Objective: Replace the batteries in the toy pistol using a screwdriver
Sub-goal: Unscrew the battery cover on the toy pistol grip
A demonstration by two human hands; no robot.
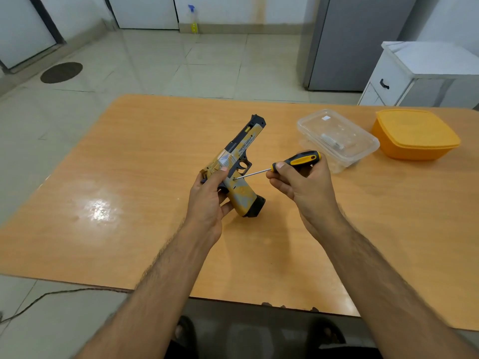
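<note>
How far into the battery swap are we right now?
Early stage. Done: the left hand holds the toy pistol up off the table, and the right hand grips the screwdriver. In hand: its tip sits against the grip's side, apparently at a screw. Left: the grip looks closed, so opening it, swapping batteries and refastening remain. No loose batteries are clearly visible.

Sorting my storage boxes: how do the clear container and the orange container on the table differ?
The clear container is see-through, showing small items inside; the orange container is opaque. The clear one is shallower and more rectangular; the orange one is deeper and squarer. The clear one sits nearer the screwdriver. Both are lidded plastic boxes.
</note>
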